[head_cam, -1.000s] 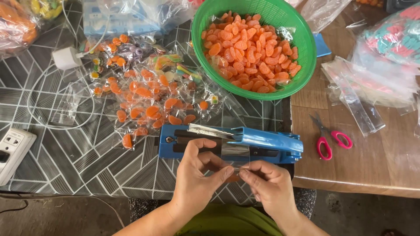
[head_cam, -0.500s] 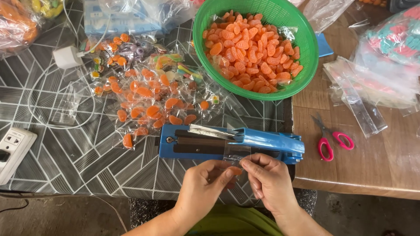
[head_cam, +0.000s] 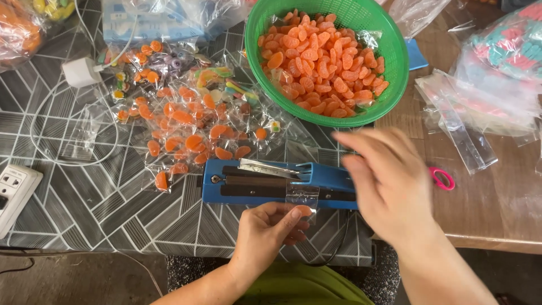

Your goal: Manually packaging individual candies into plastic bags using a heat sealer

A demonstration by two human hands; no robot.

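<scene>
My left hand [head_cam: 265, 231], near centre, pinches 1 small clear bag [head_cam: 302, 199] between thumb and fingertips; an orange candy sits at the bag's bottom, and its open top lies across the bar of the blue heat sealer [head_cam: 276, 183]. My right hand [head_cam: 389, 181], blurred, hovers spread and empty above the sealer's right end, gripping nothing. The sealer lies left to right on the grey patterned tablecloth [head_cam: 84, 209]. Far of it, a green basket [head_cam: 389, 51] holds loose orange candies. Far left, filled candy bags [head_cam: 186, 121] lie in a heap. Right, on bare wood: a stack of empty clear bags [head_cam: 463, 130] and pink-handled scissors [head_cam: 443, 178], partly hidden.
</scene>
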